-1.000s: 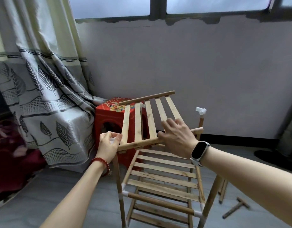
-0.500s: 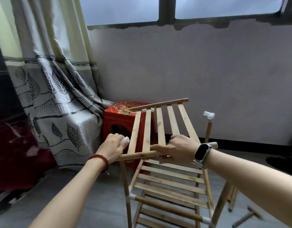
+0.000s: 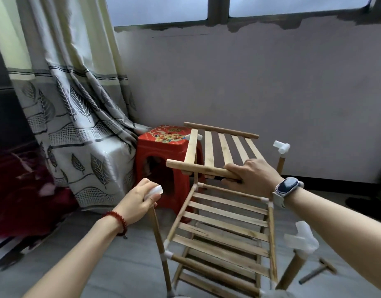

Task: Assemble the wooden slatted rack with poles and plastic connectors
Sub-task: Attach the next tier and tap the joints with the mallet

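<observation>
A partly built wooden rack (image 3: 224, 224) stands on the floor, with slatted shelves between upright poles. My right hand (image 3: 249, 175) grips the near rail of a loose slatted shelf panel (image 3: 209, 147), held roughly level above the rack. My left hand (image 3: 140, 201) grips the white plastic connector (image 3: 156, 189) on top of the near left pole (image 3: 158, 235). The panel's left rail end hangs free, apart from that connector. White connectors cap the far right pole (image 3: 281, 147) and the near right pole (image 3: 301, 237).
A red plastic stool (image 3: 161, 145) stands behind the rack, next to a leaf-patterned curtain (image 3: 73, 108). A loose wooden T-piece (image 3: 318, 271) lies on the grey floor at right. A plain wall runs behind.
The panel's near rail has come away from the left connector and shifted right and up. My left hand dropped with the pole top. The view moved closer.
</observation>
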`<move>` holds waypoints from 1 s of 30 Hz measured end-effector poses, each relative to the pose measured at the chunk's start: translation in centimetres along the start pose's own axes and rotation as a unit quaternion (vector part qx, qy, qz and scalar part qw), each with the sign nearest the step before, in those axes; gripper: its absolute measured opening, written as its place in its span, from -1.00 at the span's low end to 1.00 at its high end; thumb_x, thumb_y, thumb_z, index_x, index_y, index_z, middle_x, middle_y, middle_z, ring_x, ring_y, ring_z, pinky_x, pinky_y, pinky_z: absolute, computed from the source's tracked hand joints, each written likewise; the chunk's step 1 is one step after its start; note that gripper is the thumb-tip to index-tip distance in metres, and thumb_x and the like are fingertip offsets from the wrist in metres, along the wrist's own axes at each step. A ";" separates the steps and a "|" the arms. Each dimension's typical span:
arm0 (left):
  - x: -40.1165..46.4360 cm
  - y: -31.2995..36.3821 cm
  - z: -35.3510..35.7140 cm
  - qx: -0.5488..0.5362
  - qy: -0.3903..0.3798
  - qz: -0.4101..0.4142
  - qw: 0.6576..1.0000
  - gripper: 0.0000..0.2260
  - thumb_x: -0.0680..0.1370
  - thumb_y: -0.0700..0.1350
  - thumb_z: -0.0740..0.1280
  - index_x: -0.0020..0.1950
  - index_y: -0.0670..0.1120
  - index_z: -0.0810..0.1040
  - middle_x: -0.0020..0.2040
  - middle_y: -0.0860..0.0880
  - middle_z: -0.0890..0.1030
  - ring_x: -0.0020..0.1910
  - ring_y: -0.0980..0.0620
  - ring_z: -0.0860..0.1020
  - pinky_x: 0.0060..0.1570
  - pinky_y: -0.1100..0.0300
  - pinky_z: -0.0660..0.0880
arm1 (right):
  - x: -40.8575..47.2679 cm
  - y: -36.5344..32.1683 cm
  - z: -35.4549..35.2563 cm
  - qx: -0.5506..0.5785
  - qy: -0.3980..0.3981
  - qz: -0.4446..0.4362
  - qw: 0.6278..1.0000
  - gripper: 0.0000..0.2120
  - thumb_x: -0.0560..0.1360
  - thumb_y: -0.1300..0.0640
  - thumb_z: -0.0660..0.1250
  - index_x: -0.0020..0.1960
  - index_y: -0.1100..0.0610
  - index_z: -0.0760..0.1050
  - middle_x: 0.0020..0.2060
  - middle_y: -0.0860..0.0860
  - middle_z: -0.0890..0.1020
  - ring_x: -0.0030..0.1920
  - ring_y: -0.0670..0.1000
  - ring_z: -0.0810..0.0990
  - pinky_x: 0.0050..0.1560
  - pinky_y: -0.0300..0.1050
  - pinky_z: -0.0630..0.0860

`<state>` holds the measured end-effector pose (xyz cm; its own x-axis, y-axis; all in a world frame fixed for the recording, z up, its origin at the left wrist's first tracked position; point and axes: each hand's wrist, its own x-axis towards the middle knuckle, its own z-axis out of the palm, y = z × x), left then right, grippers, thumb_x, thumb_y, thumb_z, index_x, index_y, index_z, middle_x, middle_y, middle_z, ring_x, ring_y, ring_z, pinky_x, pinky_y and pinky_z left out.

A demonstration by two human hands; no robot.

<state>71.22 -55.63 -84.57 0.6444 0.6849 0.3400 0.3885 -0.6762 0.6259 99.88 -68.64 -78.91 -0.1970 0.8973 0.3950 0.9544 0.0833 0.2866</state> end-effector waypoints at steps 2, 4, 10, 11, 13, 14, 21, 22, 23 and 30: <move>-1.1 0.8 0.2 0.026 0.000 0.014 1.000 -0.84 0.57 -0.20 0.25 0.11 -0.23 0.50 -0.04 -0.02 0.40 -0.15 -0.06 0.58 -0.03 0.11 0.53 | -0.2 -0.2 0.1 -0.001 0.002 -0.004 1.000 -0.71 0.55 -0.12 0.12 0.10 0.04 0.45 -0.46 -0.05 0.40 -0.45 0.06 0.44 -0.34 -0.19 0.26; -1.7 2.0 0.7 0.043 0.009 0.032 0.999 -0.83 0.58 -0.16 0.25 0.11 -0.21 0.50 -0.05 0.00 0.40 -0.13 -0.08 0.53 -0.01 0.07 0.48 | -0.1 -0.9 0.0 0.027 0.032 0.005 0.999 -0.80 0.51 -0.01 0.17 -0.04 0.11 0.46 -0.52 -0.02 0.39 -0.51 0.08 0.34 -0.39 -0.19 0.22; -2.0 4.3 2.6 0.067 -0.042 0.072 0.994 -0.77 0.58 -0.05 0.25 0.21 -0.08 0.49 -0.04 0.27 0.39 -0.14 0.17 0.47 -0.10 0.35 0.36 | 0.3 -2.5 0.0 0.071 0.022 0.042 0.996 -0.92 0.45 0.08 0.22 -0.19 0.03 0.34 -0.47 0.02 0.48 -0.45 0.13 0.34 -0.37 -0.15 0.23; -2.2 4.3 2.8 0.069 -0.051 0.080 0.993 -0.76 0.57 -0.04 0.26 0.21 -0.07 0.49 -0.03 0.30 0.38 -0.07 0.16 0.47 -0.04 0.31 0.39 | 0.1 -2.3 0.0 0.066 0.011 0.044 0.997 -0.93 0.46 0.06 0.21 -0.18 0.03 0.35 -0.46 0.00 0.47 -0.44 0.12 0.36 -0.37 -0.15 0.24; -2.4 3.9 3.0 0.087 -0.038 0.101 0.990 -0.75 0.56 -0.05 0.28 0.21 -0.10 0.51 0.02 0.26 0.38 0.11 0.15 0.39 0.12 0.20 0.38 | -0.3 -2.0 0.0 0.068 0.005 0.058 0.996 -0.92 0.46 0.05 0.21 -0.19 0.01 0.35 -0.45 -0.01 0.47 -0.43 0.12 0.38 -0.37 -0.16 0.27; -2.4 3.8 3.0 0.099 -0.019 0.109 0.989 -0.74 0.55 -0.07 0.30 0.20 -0.13 0.52 0.05 0.19 0.39 0.17 0.16 0.33 0.17 0.18 0.35 | -0.5 -1.9 -0.2 0.070 0.014 0.065 0.995 -0.90 0.46 0.06 0.22 -0.21 0.01 0.35 -0.46 0.00 0.47 -0.44 0.12 0.39 -0.38 -0.16 0.27; -1.8 3.1 3.1 0.021 0.019 0.085 0.996 -0.81 0.52 -0.22 0.34 0.13 -0.18 0.55 0.16 0.04 0.44 0.36 0.07 0.28 0.28 0.37 0.13 | -3.0 -1.0 -1.6 0.030 0.155 0.058 0.986 -0.88 0.43 0.11 0.35 -0.20 0.18 0.55 -0.57 0.09 0.52 -0.58 0.17 0.48 -0.48 -0.09 0.46; -1.8 3.0 3.0 0.011 0.009 0.084 0.996 -0.82 0.52 -0.23 0.33 0.12 -0.16 0.55 0.17 0.06 0.44 0.40 0.09 0.23 0.33 0.30 0.13 | -3.8 -1.0 -1.7 0.014 0.160 0.042 0.986 -0.88 0.41 0.13 0.37 -0.23 0.18 0.54 -0.60 0.06 0.50 -0.61 0.14 0.46 -0.48 -0.09 0.48; -1.9 2.9 3.0 0.000 -0.003 0.082 0.997 -0.82 0.53 -0.23 0.32 0.13 -0.13 0.54 0.18 0.10 0.44 0.43 0.13 0.17 0.38 0.24 0.11 | -4.5 -1.1 -1.7 -0.003 0.164 0.028 0.986 -0.89 0.39 0.14 0.39 -0.26 0.18 0.53 -0.62 0.03 0.48 -0.64 0.11 0.43 -0.47 -0.09 0.50; -2.7 3.4 2.4 -0.058 -0.073 0.061 0.994 -0.81 0.56 -0.19 0.28 0.08 0.09 0.48 0.30 0.27 0.31 0.47 0.25 -0.06 0.41 0.20 0.00 | -7.0 -2.4 -1.3 -0.057 0.164 -0.016 0.985 -0.86 0.35 0.09 0.45 -0.30 0.14 0.56 -0.67 -0.04 0.43 -0.69 0.01 0.39 -0.45 -0.19 0.49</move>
<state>72.38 -60.41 -85.02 0.7741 0.5470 0.3186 0.2282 -0.7106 0.6655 98.72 -75.73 -81.19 -0.3066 0.7048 0.6397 0.9187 0.0435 0.3925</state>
